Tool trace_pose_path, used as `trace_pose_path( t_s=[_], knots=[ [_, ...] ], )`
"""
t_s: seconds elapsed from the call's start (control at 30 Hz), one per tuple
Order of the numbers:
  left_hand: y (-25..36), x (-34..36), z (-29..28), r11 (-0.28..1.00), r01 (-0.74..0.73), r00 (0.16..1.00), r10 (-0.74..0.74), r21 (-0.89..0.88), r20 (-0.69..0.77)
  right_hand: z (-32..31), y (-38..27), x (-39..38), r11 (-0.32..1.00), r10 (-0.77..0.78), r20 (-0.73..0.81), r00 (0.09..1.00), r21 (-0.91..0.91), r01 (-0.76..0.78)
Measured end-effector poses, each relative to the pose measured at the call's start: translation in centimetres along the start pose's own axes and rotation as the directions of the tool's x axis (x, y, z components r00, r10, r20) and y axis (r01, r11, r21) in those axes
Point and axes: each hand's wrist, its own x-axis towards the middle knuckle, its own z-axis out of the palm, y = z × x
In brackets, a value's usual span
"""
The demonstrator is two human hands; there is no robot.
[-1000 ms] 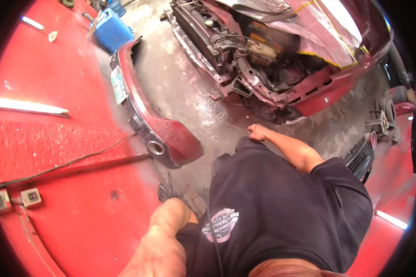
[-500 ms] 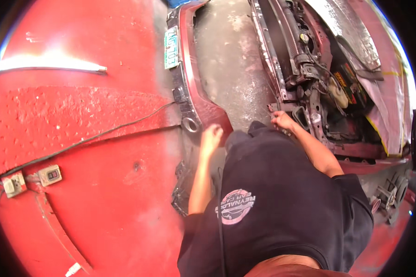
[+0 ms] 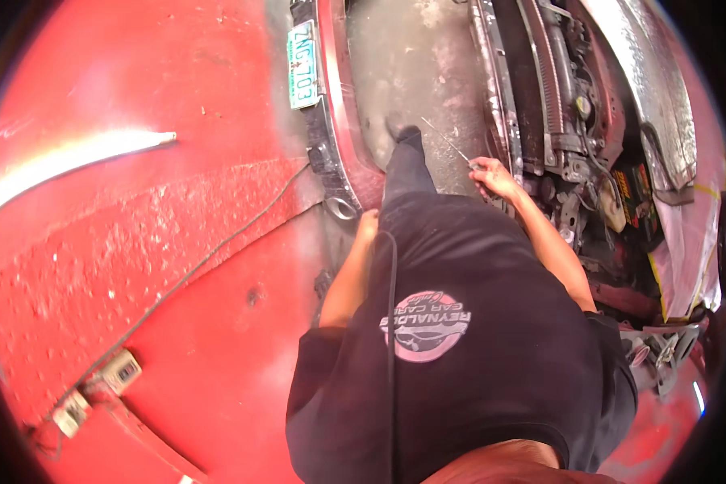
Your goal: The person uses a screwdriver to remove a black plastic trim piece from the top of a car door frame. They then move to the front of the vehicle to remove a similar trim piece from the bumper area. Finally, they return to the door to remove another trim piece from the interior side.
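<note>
The floor (image 3: 137, 242) is shiny red, with a strip of grey concrete (image 3: 415, 73) running up the middle. A red car (image 3: 589, 145) stands on the right with its front taken off, so its pipes and metal parts show.

The right hand (image 3: 492, 177) is at the bare front of the car. Its fingers are curled around a thin metal rod (image 3: 448, 145) — a long skinny tool that points up and to the left, over the grey concrete.

The left hand (image 3: 369, 224) hangs low beside the dark trouser leg (image 3: 407, 169). It is just beside the red bumper (image 3: 343, 129), which lies on the floor to the left. I cannot tell if its fingers are open or closed, or if they touch the bumper.

The bumper has a plate with a green stripe (image 3: 302, 63) on it and a round hole (image 3: 340, 208) near its lower end. A thin black cable (image 3: 194, 270) runs across the red floor down to two small grey boxes (image 3: 97, 387) at the bottom left — well apart from both hands.
</note>
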Motion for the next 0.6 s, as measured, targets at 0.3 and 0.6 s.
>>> trace_pose_path(
  t_s=[0.3,0.6],
  knots=[
    [14.3,15.5,-13.2,0.916,0.121,0.988,-0.147,-0.382,-0.041,-4.6,-5.3,16.7,0.958,-0.068,-0.151,0.986,-0.287,0.022],
    [38.5,27.7,-23.9,0.941,-0.043,0.998,0.057,-0.337,0.034,-6.7,-35.7,17.9,0.943,-0.238,-0.487,0.84,0.09,0.32]
  ],
)
